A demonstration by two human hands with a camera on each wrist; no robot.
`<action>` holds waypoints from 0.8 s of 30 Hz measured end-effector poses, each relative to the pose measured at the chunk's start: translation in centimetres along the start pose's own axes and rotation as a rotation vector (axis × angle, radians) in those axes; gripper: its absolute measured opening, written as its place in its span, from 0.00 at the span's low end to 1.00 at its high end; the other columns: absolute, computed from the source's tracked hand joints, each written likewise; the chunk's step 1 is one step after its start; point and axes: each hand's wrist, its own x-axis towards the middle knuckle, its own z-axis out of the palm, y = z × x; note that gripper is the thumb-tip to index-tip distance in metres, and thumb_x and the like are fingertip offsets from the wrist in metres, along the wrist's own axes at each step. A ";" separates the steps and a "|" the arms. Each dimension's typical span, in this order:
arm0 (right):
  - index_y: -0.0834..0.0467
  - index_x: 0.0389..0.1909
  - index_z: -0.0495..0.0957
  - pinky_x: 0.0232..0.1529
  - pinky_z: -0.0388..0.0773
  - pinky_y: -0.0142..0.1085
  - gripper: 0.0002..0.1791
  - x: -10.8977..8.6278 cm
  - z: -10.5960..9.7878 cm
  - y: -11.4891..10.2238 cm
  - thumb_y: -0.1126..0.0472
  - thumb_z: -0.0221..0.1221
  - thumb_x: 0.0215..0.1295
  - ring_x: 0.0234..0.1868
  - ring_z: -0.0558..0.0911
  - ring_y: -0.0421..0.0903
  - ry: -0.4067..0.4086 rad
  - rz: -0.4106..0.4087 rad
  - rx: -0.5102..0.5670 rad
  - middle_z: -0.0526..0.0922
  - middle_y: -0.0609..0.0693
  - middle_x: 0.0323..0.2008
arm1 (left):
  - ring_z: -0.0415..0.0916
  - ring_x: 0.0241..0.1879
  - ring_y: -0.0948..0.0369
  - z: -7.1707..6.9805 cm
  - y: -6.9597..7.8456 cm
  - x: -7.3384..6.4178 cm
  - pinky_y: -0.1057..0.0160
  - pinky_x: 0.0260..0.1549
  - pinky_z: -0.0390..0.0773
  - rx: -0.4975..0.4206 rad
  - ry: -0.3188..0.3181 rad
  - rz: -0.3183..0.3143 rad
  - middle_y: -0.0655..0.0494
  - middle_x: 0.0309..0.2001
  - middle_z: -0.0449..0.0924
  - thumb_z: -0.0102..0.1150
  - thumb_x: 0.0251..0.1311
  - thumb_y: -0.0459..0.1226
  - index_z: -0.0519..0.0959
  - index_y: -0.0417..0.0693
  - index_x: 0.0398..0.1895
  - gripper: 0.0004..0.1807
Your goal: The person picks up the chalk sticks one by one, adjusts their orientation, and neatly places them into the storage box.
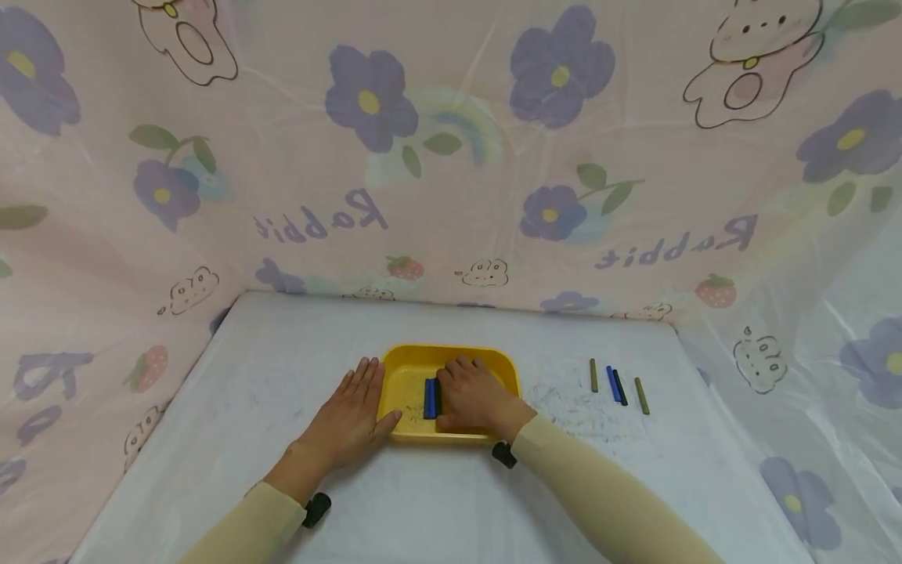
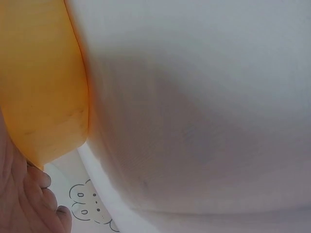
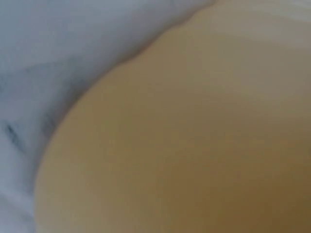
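Flanking tray (image 1: 444, 439) edge: left fingers (image 1: 365, 380)

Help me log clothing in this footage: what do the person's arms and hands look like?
The left sleeve and right sleeve are plain pale beige-yellow and end near the wrists. A small black device shows at the left wrist, a similar dark piece at the right. The left hand and right hand wear no gloves; no cables are visible.

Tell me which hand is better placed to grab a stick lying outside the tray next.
Probably the right hand: the loose sticks lie on its side of the tray, while the left hand is at the opposite end.
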 end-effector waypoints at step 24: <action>0.58 0.71 0.73 0.63 0.73 0.48 0.48 -1.0 -1.3 0.6 0.26 0.62 0.64 0.61 0.73 0.52 0.018 0.007 0.100 0.78 0.53 0.64 | 0.42 0.85 0.40 -0.3 -0.1 -0.1 0.41 0.82 0.50 -0.022 -0.012 -0.009 0.33 0.84 0.46 0.44 0.80 0.60 0.46 0.28 0.83 0.49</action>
